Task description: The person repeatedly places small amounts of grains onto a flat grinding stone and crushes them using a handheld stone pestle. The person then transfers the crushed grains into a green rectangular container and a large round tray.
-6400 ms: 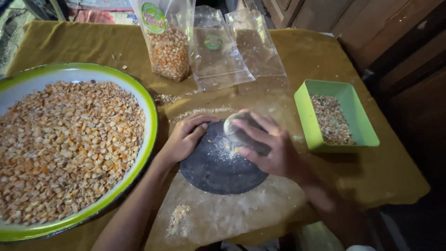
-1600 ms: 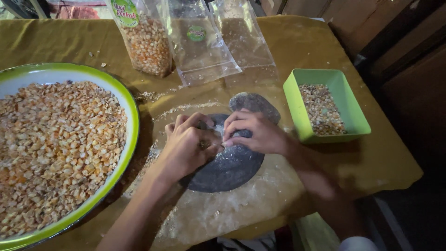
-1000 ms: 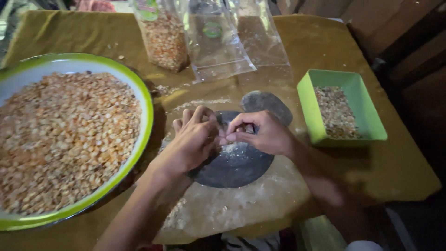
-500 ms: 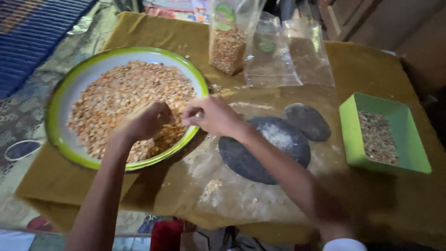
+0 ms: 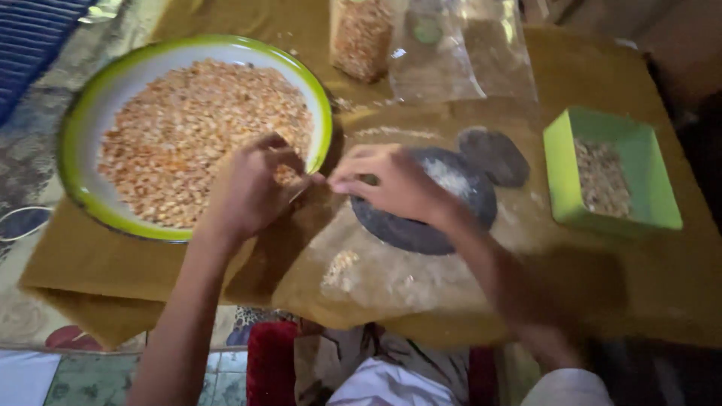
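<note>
My left hand (image 5: 252, 188) rests over the near right rim of a big round white bowl with a green rim (image 5: 90, 98), full of orange-tan kernels (image 5: 188, 135); its fingers are curled, and whether they hold kernels I cannot tell. My right hand (image 5: 391, 184) hovers at the left edge of a dark flat round grinding stone (image 5: 459, 203) dusted with white powder, thumb and finger pinched, what they hold hidden. A smaller dark hand stone (image 5: 492, 156) lies beside it, untouched.
A square green tray (image 5: 560, 173) of greyish bits sits at the right. Clear plastic bags, one filled with kernels (image 5: 361, 37), one flat (image 5: 466, 53), lie at the far edge. A brownish cloth (image 5: 113, 263) covers the low table; crumbs (image 5: 338, 267) lie near me.
Both hands moved left from the grinding stone toward the big bowl. The hand stone, held earlier, now lies beside the slab. The view has swung left and pulled closer.
</note>
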